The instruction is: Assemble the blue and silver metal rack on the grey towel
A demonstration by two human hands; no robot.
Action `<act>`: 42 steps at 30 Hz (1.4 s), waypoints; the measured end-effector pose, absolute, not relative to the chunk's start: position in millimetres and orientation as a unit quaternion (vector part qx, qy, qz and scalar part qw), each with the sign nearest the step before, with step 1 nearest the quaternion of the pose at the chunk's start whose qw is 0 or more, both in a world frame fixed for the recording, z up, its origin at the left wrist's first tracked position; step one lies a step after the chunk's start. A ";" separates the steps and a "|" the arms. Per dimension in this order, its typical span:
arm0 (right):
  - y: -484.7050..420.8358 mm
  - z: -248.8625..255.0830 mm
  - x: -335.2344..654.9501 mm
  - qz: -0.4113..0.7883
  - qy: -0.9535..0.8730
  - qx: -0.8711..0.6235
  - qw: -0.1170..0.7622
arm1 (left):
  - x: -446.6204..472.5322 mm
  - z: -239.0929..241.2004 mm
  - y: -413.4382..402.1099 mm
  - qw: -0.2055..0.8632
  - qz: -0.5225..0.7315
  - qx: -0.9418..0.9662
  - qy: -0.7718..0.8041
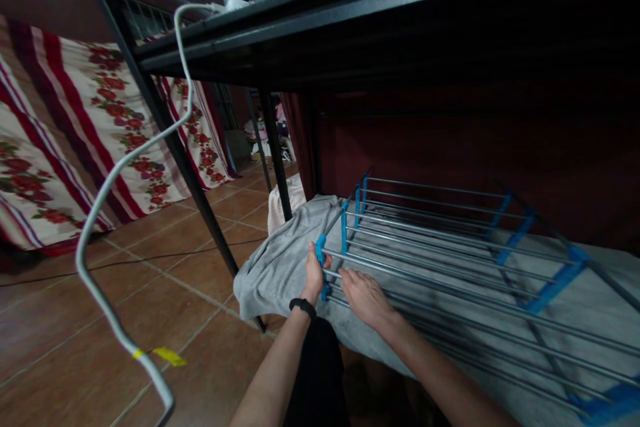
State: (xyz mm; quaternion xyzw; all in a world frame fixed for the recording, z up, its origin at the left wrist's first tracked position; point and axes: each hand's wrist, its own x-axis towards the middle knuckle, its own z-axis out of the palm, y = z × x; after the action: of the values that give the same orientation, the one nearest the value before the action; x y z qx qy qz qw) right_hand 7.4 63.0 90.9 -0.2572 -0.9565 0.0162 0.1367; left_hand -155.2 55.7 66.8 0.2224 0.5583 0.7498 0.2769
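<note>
A folded metal drying rack [450,240] with grey rods and blue plastic joints lies on a bed covered with a grey sheet [280,260]. My left hand [314,275], with a black band on the wrist, is wrapped round the rack's near left end at a blue joint. My right hand [364,295] lies on top of the near rods, its fingers curled over one of them. Both forearms reach in from the bottom of the view.
The black frame of an upper bunk [400,7] hangs low overhead, with black posts [200,207] going down to a brown tiled floor [165,253]. A white cable [107,193] dangles at the left. A red floral cloth [75,133] hangs at the far left.
</note>
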 end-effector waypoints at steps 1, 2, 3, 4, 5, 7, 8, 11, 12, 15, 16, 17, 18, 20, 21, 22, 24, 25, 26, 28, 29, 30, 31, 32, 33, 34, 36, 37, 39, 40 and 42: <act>60.9 92.9 -0.7 0.016 -0.957 -0.255 0.138 | -155.6 66.1 56.2 0.275 0.751 0.222 0.558; 58.9 94.7 -8.7 0.014 -0.957 -0.255 0.137 | -156.0 65.5 56.7 0.273 0.753 0.219 0.558; 57.2 96.4 -16.4 0.013 -0.957 -0.257 0.136 | -156.5 64.8 57.0 0.271 0.756 0.213 0.557; 55.9 97.7 -23.5 0.011 -0.956 -0.262 0.135 | -156.9 64.0 57.1 0.270 0.760 0.203 0.555; 54.9 98.6 -29.8 0.009 -0.954 -0.268 0.135 | -157.4 63.3 57.2 0.270 0.765 0.192 0.552; 54.4 99.0 -39.3 0.008 -0.950 -0.280 0.136 | -158.7 61.6 57.0 0.270 0.774 0.173 0.547; 54.6 98.6 -42.5 0.007 -0.949 -0.285 0.137 | -159.5 60.6 56.9 0.271 0.777 0.167 0.544; 56.2 95.7 -46.8 0.008 -0.949 -0.285 0.132 | -161.8 58.1 56.9 0.288 0.777 0.158 0.536; 56.7 94.6 -47.1 0.009 -0.951 -0.282 0.130 | -162.1 57.6 57.0 0.297 0.775 0.156 0.536; 58.0 92.8 -46.7 0.012 -0.954 -0.272 0.124 | -161.5 57.6 56.8 0.313 0.762 0.161 0.543; 58.3 92.9 -46.6 0.013 -0.955 -0.271 0.123 | -161.0 58.0 56.1 0.305 0.761 0.166 0.547; 58.6 93.2 -46.5 0.014 -0.955 -0.270 0.122 | -160.5 58.5 54.7 0.287 0.762 0.173 0.553; 58.9 93.7 -46.5 0.015 -0.955 -0.269 0.121 | -160.2 58.8 52.4 0.257 0.765 0.181 0.563; 59.4 94.8 -46.0 0.017 -0.956 -0.267 0.118 | -160.7 58.0 44.9 0.169 0.756 0.218 0.594; 59.6 95.1 -45.4 0.017 -0.957 -0.267 0.115 | -161.5 56.6 39.7 0.122 0.738 0.251 0.615; 59.7 95.1 -44.4 0.017 -0.957 -0.266 0.113 | -162.5 54.4 33.7 0.079 0.711 0.292 0.635; 59.7 94.0 -41.2 0.015 -0.957 -0.267 0.111 | -164.4 47.9 20.7 0.013 0.635 0.384 0.671; 59.5 92.9 -39.1 0.014 -0.957 -0.267 0.110 | -164.8 43.9 14.2 -0.015 0.590 0.423 0.688; 59.1 91.4 -36.9 0.013 -0.957 -0.267 0.110 | -164.7 39.6 8.1 -0.042 0.544 0.455 0.704; 58.0 87.9 -32.4 0.011 -0.958 -0.267 0.108 | -162.7 31.2 -2.3 -0.099 0.455 0.495 0.734; 57.4 86.0 -30.5 0.010 -0.958 -0.267 0.107 | -160.8 27.6 -6.4 -0.128 0.416 0.503 0.746; 56.8 84.3 -28.9 0.009 -0.958 -0.266 0.106 | -158.5 24.7 -9.9 -0.156 0.385 0.508 0.754; 56.3 82.6 -27.7 0.008 -0.958 -0.265 0.105 | -155.8 22.6 -12.7 -0.180 0.357 0.516 0.757; 55.9 81.0 -26.7 0.007 -0.959 -0.263 0.104 | -152.9 21.5 -14.9 -0.199 0.331 0.530 0.755; 55.6 79.5 -25.8 0.007 -0.960 -0.260 0.102 | -149.8 21.3 -16.7 -0.212 0.302 0.552 0.748; 55.5 78.2 -24.8 0.006 -0.961 -0.258 0.100 | -146.8 21.8 -17.9 -0.219 0.270 0.577 0.739; 55.6 75.7 -21.9 0.005 -0.963 -0.255 0.092 | -141.2 24.2 -19.3 -0.222 0.207 0.620 0.724; 55.8 74.7 -19.4 0.005 -0.963 -0.254 0.089 | -139.0 25.4 -19.6 -0.222 0.180 0.632 0.721; 56.0 73.2 -12.0 0.004 -0.964 -0.252 0.084 | -135.7 26.6 -19.9 -0.219 0.143 0.642 0.721; 56.1 72.5 -6.7 0.004 -0.965 -0.250 0.082 | -134.6 26.3 -20.1 -0.215 0.131 0.647 0.720; 55.6 70.6 7.7 0.004 -0.965 -0.247 0.087 | -133.6 23.8 -21.4 -0.204 0.114 0.659 0.715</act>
State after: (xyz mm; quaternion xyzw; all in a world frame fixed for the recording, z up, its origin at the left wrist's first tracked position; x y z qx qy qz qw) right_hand 7.7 55.6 70.6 -0.2469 -0.9651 0.0042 0.0875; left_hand -133.6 -21.4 23.8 0.6589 0.7150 0.1139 -0.2041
